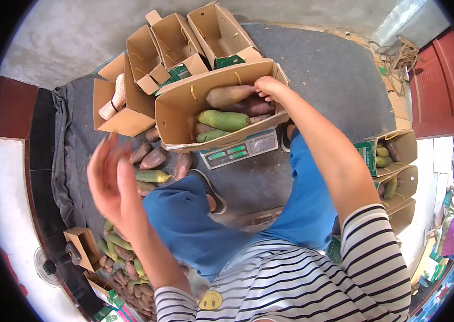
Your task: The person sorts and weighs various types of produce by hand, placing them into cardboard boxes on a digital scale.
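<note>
Straight ahead on the floor, an open cardboard box (184,110) sits on a flat digital scale (240,150), a little beyond my knees. My right hand (270,87) reaches into the box's right end. Its fingers curl over the tip of a pale tan root (229,95), though I cannot tell whether they grip it or only press it. Under that root lie a smooth green root (224,119) and darker purple ones, all long, blunt-ended and matt-skinned.

My left hand (110,180) is raised at near left, open, empty and blurred.

I judge the step to be loading the box to weight. The next move calls for settling this root flat, then reading the scale's display.

Loose purple and green roots (154,158) lie left of the scale on a grey cloth mat (323,75). Empty boxes (176,40) with flaps up stand beyond, and filled boxes (393,150) stand at right. A larger heap of roots (127,268) lies near left.
</note>
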The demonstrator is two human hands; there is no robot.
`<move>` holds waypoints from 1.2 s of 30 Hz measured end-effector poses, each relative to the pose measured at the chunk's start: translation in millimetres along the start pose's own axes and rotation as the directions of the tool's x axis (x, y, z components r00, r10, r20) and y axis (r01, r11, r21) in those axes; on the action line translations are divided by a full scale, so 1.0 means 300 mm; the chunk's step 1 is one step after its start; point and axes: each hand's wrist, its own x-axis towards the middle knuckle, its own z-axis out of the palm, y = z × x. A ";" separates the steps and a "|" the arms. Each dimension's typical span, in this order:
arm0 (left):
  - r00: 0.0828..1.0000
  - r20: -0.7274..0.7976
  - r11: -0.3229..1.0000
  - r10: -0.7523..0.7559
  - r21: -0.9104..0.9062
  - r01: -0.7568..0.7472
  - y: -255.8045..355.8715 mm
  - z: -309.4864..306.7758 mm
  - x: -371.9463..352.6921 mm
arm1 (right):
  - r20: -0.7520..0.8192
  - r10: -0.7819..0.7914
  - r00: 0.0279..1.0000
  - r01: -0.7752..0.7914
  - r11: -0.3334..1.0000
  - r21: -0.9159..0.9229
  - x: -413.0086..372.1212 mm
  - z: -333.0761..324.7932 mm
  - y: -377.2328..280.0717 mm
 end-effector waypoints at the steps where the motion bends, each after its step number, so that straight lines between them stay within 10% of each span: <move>1: 0.999 0.038 1.000 0.001 -0.018 0.000 -0.002 0.045 0.037 | 0.013 -0.076 0.997 0.076 0.997 0.017 -0.073 0.007 -0.027; 3: 0.990 0.142 0.999 0.014 0.048 -0.021 -0.057 0.102 0.095 | 0.044 -0.227 0.973 0.226 0.973 0.044 -0.199 0.026 -0.072; 7: 0.949 0.315 0.868 -0.003 0.472 -0.153 -0.276 0.093 0.152 | -0.152 -0.672 0.725 0.532 0.687 -0.496 -0.184 0.012 -0.047; 15: 0.880 0.439 0.577 -0.181 0.772 -0.266 -0.488 -0.016 0.198 | 0.057 -0.667 0.743 0.430 0.410 -0.804 -0.434 -0.025 -0.102; 24: 0.868 0.422 0.544 -0.262 0.807 -0.228 -0.518 0.055 0.189 | 0.107 -0.875 0.472 0.693 0.293 -0.659 -0.627 -0.028 -0.176; 30: 0.856 0.442 0.557 -0.268 0.796 -0.237 -0.559 0.059 0.199 | 0.183 -0.860 0.476 0.609 0.172 -0.774 -0.758 -0.053 -0.129; 36: 0.823 0.510 0.566 -0.250 0.767 -0.304 -0.563 0.064 0.188 | 0.182 -0.650 0.738 0.467 0.297 -0.833 -0.833 -0.093 -0.059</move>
